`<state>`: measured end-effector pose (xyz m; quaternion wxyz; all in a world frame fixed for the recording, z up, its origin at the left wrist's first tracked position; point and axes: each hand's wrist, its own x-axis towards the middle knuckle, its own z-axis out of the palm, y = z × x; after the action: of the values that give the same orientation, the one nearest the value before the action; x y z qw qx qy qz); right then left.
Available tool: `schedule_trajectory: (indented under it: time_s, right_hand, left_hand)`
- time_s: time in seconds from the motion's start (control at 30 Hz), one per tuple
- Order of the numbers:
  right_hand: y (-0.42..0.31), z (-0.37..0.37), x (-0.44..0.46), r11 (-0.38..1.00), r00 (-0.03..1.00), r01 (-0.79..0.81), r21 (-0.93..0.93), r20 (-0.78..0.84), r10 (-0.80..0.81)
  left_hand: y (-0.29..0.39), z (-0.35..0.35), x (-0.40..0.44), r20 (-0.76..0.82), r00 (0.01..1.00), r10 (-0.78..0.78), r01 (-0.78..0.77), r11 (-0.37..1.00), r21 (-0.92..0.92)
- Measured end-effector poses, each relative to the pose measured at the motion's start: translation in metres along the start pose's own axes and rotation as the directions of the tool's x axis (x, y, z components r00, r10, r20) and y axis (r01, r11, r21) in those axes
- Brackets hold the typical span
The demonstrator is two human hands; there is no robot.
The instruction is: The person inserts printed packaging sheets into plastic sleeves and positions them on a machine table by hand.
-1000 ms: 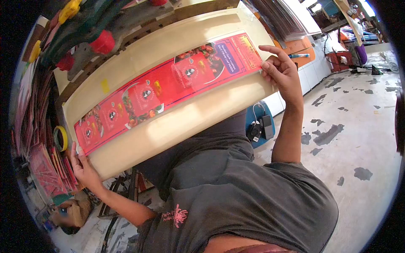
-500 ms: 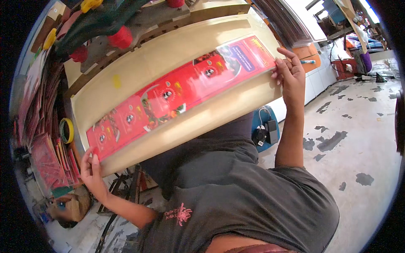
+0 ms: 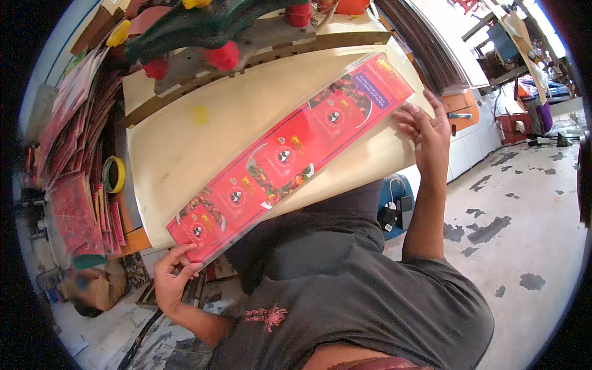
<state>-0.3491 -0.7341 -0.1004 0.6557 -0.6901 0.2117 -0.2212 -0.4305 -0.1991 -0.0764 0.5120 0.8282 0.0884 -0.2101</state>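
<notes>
A long red printed strip (image 3: 259, 169) with panda logos and food pictures, with clear plastic showing along its edges, slants across a cream-coloured board (image 3: 179, 151). My left hand (image 3: 176, 274) pinches the strip's lower left end between thumb and fingers. At the upper right end, my right hand (image 3: 427, 132) grips the strip's edge; its index finger stretches out past the corner, and the other fingers are bent.
Beyond the board stands a green machine part (image 3: 185, 34) with red knobs. A yellow tape roll (image 3: 114, 174) and stacked red printed sheets (image 3: 74, 179) are at left. A pen (image 3: 459, 115) lies at right. Another person (image 3: 95, 290) is low at left.
The strip has turned to a steeper slant, its left end moving right and toward me. My left hand moved with it. The view has shifted, and the print looks sharper.
</notes>
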Motion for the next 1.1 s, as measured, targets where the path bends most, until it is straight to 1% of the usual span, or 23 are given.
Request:
schedule_trajectory:
  time_s: [0.07,0.1,0.17,0.3,0.33,0.4,0.43,0.5,0.53,0.57,0.6,0.67,0.7,0.73,0.77,0.8,0.83,0.9,0.93,0.97,1.03,1.07,1.1]
  right_hand:
    - [0.001,0.009,-0.003,0.920,0.988,-0.141,0.366,0.117,0.105]
    - [0.000,0.014,-0.006,0.918,0.987,-0.138,0.373,0.125,0.098]
    - [-0.002,0.031,-0.014,0.799,0.901,-0.342,0.494,0.413,0.131]
    - [-0.008,0.069,-0.037,0.737,0.806,-0.501,0.454,0.554,0.206]
    - [-0.008,0.071,-0.040,0.737,0.806,-0.496,0.460,0.560,0.193]
    - [-0.003,0.079,-0.041,0.774,0.769,-0.522,0.359,0.590,0.246]
    - [-0.002,0.084,-0.041,0.775,0.767,-0.520,0.360,0.596,0.238]
    - [-0.002,0.089,-0.042,0.861,0.805,-0.424,0.280,0.553,0.216]
    - [-0.015,0.095,-0.048,0.874,0.825,-0.376,0.307,0.540,0.165]
    - [-0.012,0.092,-0.049,0.877,0.822,-0.369,0.308,0.548,0.154]
    - [-0.006,0.086,-0.048,0.877,0.802,-0.397,0.271,0.567,0.188]
    - [-0.006,0.084,-0.054,0.847,0.787,-0.428,0.315,0.590,0.178]
    - [-0.006,0.084,-0.057,0.851,0.786,-0.420,0.314,0.595,0.168]
    - [-0.006,0.082,-0.061,0.889,0.780,-0.366,0.275,0.611,0.132]
    - [-0.007,0.081,-0.065,0.921,0.773,-0.308,0.237,0.628,0.097]
    - [-0.011,0.083,-0.071,0.941,0.774,-0.251,0.228,0.631,0.053]
    - [-0.011,0.084,-0.077,0.942,0.773,-0.243,0.230,0.633,0.045]
    - [-0.008,0.087,-0.088,0.973,0.676,-0.192,0.131,0.736,0.034]
    - [-0.008,0.090,-0.092,0.983,0.622,-0.160,0.086,0.782,0.033]
    - [-0.008,0.094,-0.097,0.984,0.621,-0.155,0.092,0.784,0.025]
    - [-0.010,0.105,-0.106,0.970,0.573,-0.209,0.124,0.819,0.019]
    - [-0.014,0.110,-0.109,0.979,0.562,-0.179,0.099,0.827,0.019]
    - [-0.015,0.113,-0.109,0.978,0.571,-0.178,0.107,0.821,0.014]
  left_hand:
    - [0.001,0.001,0.001,0.052,0.998,0.018,-0.018,1.000,-0.008]
    - [0.002,0.002,0.001,0.040,0.999,0.023,-0.023,1.000,-0.007]
    - [0.004,0.002,0.004,0.065,0.998,0.019,-0.018,1.000,-0.010]
    - [-0.007,0.002,0.004,0.025,0.996,0.091,-0.090,0.995,-0.038]
    - [-0.010,0.004,0.002,0.018,0.995,0.102,-0.102,0.995,-0.012]
    - [-0.006,0.002,0.000,0.004,0.993,0.117,-0.117,0.993,0.013]
    - [0.000,0.002,-0.001,0.022,0.994,0.111,-0.111,0.993,0.040]
    - [0.007,0.005,-0.005,0.026,0.993,0.116,-0.117,0.991,0.066]
    - [0.008,0.006,-0.007,0.030,0.998,0.059,-0.060,0.998,0.035]
    - [0.007,0.005,-0.008,0.037,0.999,0.001,-0.001,1.000,0.002]
    - [0.004,0.005,-0.009,0.026,1.000,0.009,-0.008,1.000,-0.004]
    - [-0.003,0.004,-0.009,-0.256,0.966,-0.012,0.028,0.998,0.058]
    - [-0.004,0.006,-0.007,-0.264,0.964,-0.006,0.021,0.998,0.052]
    - [-0.004,0.007,-0.004,-0.419,0.896,0.145,-0.115,0.989,0.098]
    - [-0.003,0.009,-0.001,-0.552,0.782,0.289,-0.236,0.957,0.167]
    - [0.004,0.012,-0.002,-0.593,0.737,0.325,-0.286,0.944,0.161]
    - [0.010,0.020,0.003,-0.599,0.731,0.327,-0.291,0.943,0.160]
    - [0.029,0.039,0.020,-0.505,0.616,0.605,-0.547,0.790,0.279]
    - [0.044,0.051,0.023,-0.428,0.675,0.602,-0.545,0.797,0.261]
    - [0.057,0.063,0.025,-0.343,0.727,0.594,-0.542,0.804,0.245]
    - [0.073,0.085,0.029,-0.230,0.810,0.540,-0.527,0.841,0.122]
    - [0.076,0.090,0.032,-0.224,0.807,0.546,-0.531,0.838,0.128]
    - [0.078,0.094,0.036,-0.186,0.887,0.422,-0.435,0.900,-0.034]
